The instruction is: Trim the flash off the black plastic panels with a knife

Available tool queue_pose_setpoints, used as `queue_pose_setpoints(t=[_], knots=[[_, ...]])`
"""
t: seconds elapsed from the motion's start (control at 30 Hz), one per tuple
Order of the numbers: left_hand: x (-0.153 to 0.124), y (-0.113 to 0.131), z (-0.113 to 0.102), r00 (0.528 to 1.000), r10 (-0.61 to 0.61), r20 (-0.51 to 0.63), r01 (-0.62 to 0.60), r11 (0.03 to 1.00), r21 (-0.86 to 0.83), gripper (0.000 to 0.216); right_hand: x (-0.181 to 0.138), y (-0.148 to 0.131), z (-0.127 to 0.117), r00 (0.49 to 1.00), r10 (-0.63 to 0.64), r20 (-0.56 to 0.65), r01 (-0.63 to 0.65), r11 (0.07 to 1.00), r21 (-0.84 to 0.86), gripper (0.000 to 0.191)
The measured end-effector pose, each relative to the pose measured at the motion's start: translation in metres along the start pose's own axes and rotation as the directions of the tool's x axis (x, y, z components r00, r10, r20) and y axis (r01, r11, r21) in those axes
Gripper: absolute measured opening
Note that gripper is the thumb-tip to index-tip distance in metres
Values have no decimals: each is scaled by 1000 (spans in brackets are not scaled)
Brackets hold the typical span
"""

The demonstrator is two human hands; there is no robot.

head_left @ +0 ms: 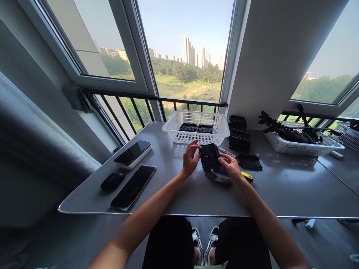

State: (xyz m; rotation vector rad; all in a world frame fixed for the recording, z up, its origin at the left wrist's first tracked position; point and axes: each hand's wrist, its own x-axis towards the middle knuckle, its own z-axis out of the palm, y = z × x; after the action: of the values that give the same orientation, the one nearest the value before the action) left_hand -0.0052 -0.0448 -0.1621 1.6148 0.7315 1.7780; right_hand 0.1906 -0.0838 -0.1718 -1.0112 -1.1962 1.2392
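Observation:
Both of my hands hold a black plastic tray-like part (210, 156) with notched side edges, raised above the table and tilted toward me. My left hand (192, 158) pinches its left edge between thumb and fingers. On the lower right edge, my right hand (229, 164) grips with thumb and fingertips. Just beneath lies a dark object (217, 178), partly hidden by the part. A yellow-and-black handled tool (247, 176) sticks out beside my right wrist. Behind that hand rest a marker-like pen (226, 152) and a similar flat black part (249, 162).
A white basket (196, 139) with black parts stands at the back, beside stacked black parts (239, 136). Another white basket (297, 147) holds black cabled gear. At left are a phone (134, 186), a mouse (112, 181) and a dark-topped device on a white box (133, 154).

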Motion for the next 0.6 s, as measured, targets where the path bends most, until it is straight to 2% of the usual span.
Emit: queue_pose_setpoints(t=[0.07,0.1,0.17,0.23,0.3,0.4,0.5,0.6], knots=[[-3,4,6,977,-212,-10,202,944,-260,38,-3,-2,3,1000,3,-19,-2,1000,27,55],[-5,6,8,945,-323,45,315,870,-379,43,-5,-4,6,1000,-1,-22,1,999,34,55],[-9,11,13,838,-495,230,537,668,-515,47,-8,-5,11,1000,-19,-5,20,1000,18,55],[-12,17,15,717,-572,399,687,477,-549,63,-10,-6,15,999,-43,17,44,999,-30,55],[-12,21,15,652,-591,474,742,369,-560,76,-12,-8,17,997,-75,24,77,990,-119,52],[-7,27,10,666,-614,424,710,347,-613,78,-17,-13,17,990,-131,44,137,906,-400,46],[1,31,3,687,-630,362,669,353,-655,78,-24,-17,17,985,-114,128,171,681,-712,40],[4,33,-4,662,-619,423,701,309,-643,87,-30,-15,21,982,-24,189,176,492,-853,28]])
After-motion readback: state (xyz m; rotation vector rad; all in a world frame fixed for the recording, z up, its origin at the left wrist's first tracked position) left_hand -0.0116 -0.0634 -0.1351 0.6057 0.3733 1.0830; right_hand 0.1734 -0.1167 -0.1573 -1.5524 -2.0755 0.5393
